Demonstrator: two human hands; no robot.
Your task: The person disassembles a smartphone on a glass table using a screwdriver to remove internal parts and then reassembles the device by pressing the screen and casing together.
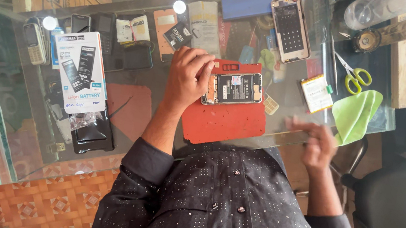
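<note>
Left hand (188, 77) curled, fingertips pressed on left end of opened phone (233, 88), pinning it. Phone back-up, cover off, battery exposed, lying on red mat (226, 120) on glass counter (8, 128). Right hand (317, 142) blurred, over counter's near edge, holding nothing; fingers loose, exact pose unclear. Green cloth (356, 114) just beside right hand. Yellow-handled scissors (353, 76) above cloth. Loose battery (316, 92) between phone and cloth. Second opened phone (291, 28) further back. Battery box (80, 71) well left of mat.
</note>
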